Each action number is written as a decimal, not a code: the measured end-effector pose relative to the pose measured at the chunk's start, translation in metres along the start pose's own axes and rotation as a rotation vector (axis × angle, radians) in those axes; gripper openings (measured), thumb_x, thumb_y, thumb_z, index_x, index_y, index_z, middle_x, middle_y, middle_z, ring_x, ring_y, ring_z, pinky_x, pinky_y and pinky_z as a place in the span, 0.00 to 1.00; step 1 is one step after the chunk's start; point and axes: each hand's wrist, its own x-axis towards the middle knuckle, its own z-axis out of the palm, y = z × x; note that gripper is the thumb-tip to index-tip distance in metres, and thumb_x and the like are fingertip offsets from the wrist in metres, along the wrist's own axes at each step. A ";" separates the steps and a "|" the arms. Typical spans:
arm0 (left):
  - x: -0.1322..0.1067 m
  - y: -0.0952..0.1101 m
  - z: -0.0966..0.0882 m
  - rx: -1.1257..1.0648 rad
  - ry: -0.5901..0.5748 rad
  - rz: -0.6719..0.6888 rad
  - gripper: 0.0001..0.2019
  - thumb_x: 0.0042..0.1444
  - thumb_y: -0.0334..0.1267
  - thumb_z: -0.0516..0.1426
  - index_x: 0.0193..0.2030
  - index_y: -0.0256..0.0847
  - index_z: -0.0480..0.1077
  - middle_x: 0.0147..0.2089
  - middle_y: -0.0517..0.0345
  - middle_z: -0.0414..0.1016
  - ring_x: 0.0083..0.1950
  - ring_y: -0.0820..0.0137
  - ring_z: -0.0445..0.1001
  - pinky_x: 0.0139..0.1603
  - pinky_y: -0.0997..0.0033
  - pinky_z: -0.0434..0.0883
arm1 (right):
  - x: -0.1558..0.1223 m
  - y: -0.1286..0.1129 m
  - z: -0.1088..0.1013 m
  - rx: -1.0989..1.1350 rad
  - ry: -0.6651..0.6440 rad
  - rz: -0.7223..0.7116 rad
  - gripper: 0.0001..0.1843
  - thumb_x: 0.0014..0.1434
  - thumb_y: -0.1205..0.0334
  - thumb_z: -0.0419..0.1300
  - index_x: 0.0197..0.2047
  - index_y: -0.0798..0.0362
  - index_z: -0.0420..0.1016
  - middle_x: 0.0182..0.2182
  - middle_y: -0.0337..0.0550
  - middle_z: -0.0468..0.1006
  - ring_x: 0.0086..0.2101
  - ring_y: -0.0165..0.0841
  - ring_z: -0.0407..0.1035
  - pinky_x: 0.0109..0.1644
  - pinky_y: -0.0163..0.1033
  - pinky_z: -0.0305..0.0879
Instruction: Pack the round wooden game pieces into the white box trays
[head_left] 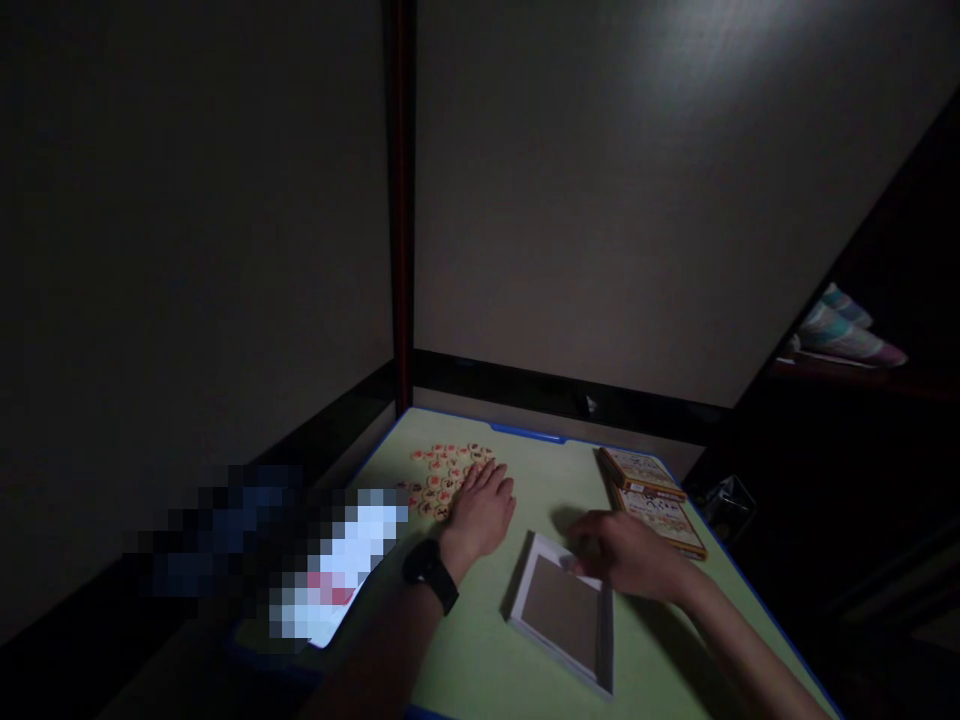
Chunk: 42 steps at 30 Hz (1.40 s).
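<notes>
My left hand (484, 508), with a dark watch (429, 568) on its wrist, lies palm down with its fingers stretched out. Its fingertips rest at the right side of a loose group of round xiangqi pieces (442, 482), marked in red and dark characters; the palm hides some of them. Over the far right corner of a shallow white-rimmed box (561, 610) is my right hand (630, 553), fingers curled together. Whatever those fingers hold, if anything, is hidden. The visible floor of the box is plain grey-brown.
Two printed boxes (660, 522) overlap at the table's right edge. A lit phone (337, 575), partly pixelated, is at the left. The pale green table (540, 475) has a blue rim and stands against walls. A dark wire basket (731, 505) is beyond its right edge.
</notes>
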 end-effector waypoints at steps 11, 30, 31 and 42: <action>-0.004 0.004 -0.003 0.045 0.047 0.014 0.20 0.68 0.42 0.45 0.59 0.38 0.69 0.67 0.47 0.67 0.70 0.58 0.59 0.72 0.51 0.54 | 0.008 0.025 0.036 0.189 0.204 -0.070 0.14 0.62 0.57 0.57 0.38 0.54 0.83 0.35 0.49 0.80 0.35 0.38 0.75 0.40 0.39 0.66; -0.029 -0.014 -0.011 0.144 0.022 -0.442 0.29 0.63 0.59 0.48 0.66 0.50 0.65 0.70 0.44 0.62 0.70 0.34 0.52 0.62 0.20 0.48 | 0.012 0.022 0.043 0.144 0.315 -0.096 0.24 0.69 0.47 0.49 0.39 0.53 0.82 0.34 0.48 0.79 0.36 0.37 0.74 0.40 0.38 0.65; -0.026 -0.014 -0.010 0.140 0.019 -0.436 0.28 0.63 0.58 0.48 0.66 0.50 0.65 0.70 0.44 0.61 0.70 0.35 0.52 0.62 0.19 0.48 | 0.013 0.022 0.044 0.136 0.316 -0.093 0.24 0.69 0.47 0.49 0.39 0.53 0.82 0.34 0.48 0.79 0.35 0.37 0.74 0.40 0.38 0.65; 0.009 -0.022 0.006 0.090 0.017 -0.316 0.25 0.66 0.53 0.46 0.67 0.50 0.64 0.70 0.44 0.61 0.70 0.44 0.57 0.64 0.25 0.49 | 0.012 0.022 0.044 0.144 0.332 -0.080 0.25 0.69 0.45 0.49 0.41 0.52 0.82 0.35 0.48 0.79 0.35 0.36 0.74 0.40 0.38 0.66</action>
